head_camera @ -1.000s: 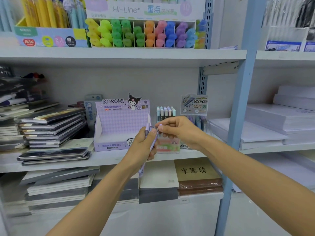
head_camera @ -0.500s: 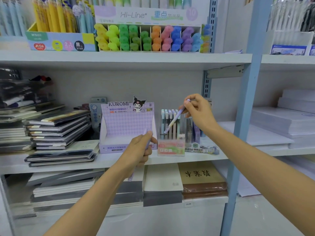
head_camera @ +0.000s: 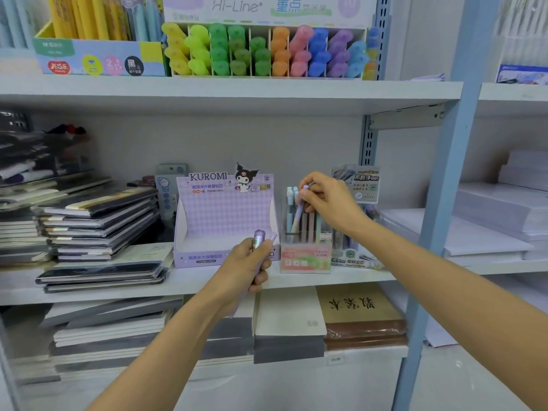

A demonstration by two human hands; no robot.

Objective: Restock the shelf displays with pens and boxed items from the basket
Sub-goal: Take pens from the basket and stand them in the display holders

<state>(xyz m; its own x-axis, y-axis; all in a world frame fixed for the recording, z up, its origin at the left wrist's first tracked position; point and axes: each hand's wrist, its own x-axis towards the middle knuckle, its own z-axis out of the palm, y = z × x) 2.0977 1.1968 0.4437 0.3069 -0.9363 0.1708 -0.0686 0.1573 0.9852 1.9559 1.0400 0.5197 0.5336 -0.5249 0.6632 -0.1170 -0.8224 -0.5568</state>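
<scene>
My right hand (head_camera: 327, 203) pinches the top of a lilac pen (head_camera: 298, 216) whose tip is down inside the clear pen display box (head_camera: 305, 259) on the middle shelf, among several pastel pens standing there. My left hand (head_camera: 246, 268) grips a small bundle of purple pens (head_camera: 258, 241) in front of the empty purple Kuromi display box (head_camera: 225, 221). The basket is out of view.
Stacked notebooks (head_camera: 98, 221) fill the shelf's left side. A highlighter display (head_camera: 267, 51) stands on the upper shelf (head_camera: 207, 90). A blue upright post (head_camera: 439, 203) rises at the right, with white paper stacks (head_camera: 489, 221) beyond. More notebooks lie on the lower shelf.
My right hand took one pen from the bundle in my left hand, carried it up and right, and has lowered its tip into the clear display box. My left hand stayed put.
</scene>
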